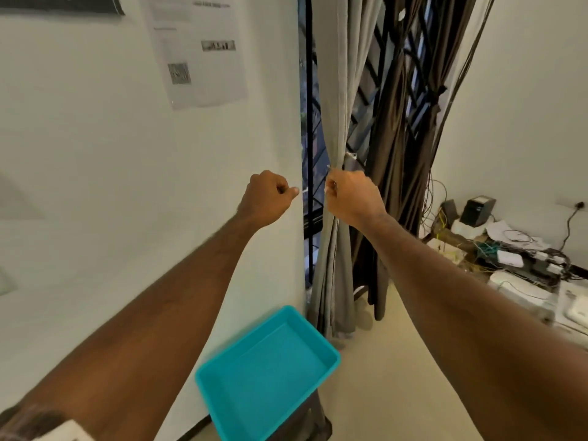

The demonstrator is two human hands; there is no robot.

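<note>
A grey curtain (337, 90) hangs gathered beside a window with dark bars (310, 122). My right hand (353, 195) is raised in front of the curtain at its gathered waist, fingers curled, pinching something small and pale at its edge. My left hand (267, 195) is held up just left of it, in front of the white wall (127, 154), fingers curled with thumb against forefinger; nothing visible shows in it. A narrow gap separates the two hands.
A turquoise tray (331, 358) sits on a dark stand below my arms. A brown curtain (401, 138) hangs to the right. Cables, boxes and papers (509, 249) clutter the floor at the right wall. A printed sheet (197, 49) is stuck on the wall.
</note>
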